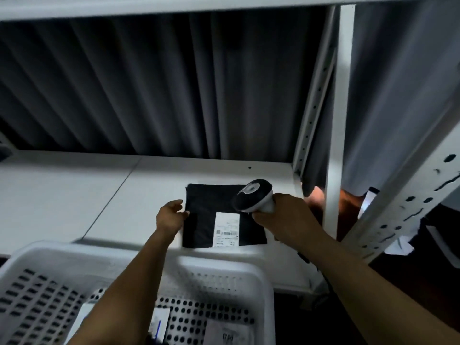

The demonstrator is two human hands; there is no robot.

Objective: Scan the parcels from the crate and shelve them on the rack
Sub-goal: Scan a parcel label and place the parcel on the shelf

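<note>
A flat black parcel (201, 220) with a white barcode label (226, 229) lies on the white rack shelf (74, 190), near its front right. My left hand (170, 215) pinches the parcel's left edge. My right hand (281, 215) grips a black and white handheld scanner (254, 197) just above the parcel's right side, its head pointing left and down. The white perforated crate (224, 267) sits below the shelf in front of me, with a few more parcels showing at its bottom.
A white upright post (341, 120) of the rack stands right of the parcel, and a second perforated post (408, 195) leans further right. A dark pleated curtain (149, 83) hangs behind the shelf. Another shelf board (149, 6) runs overhead.
</note>
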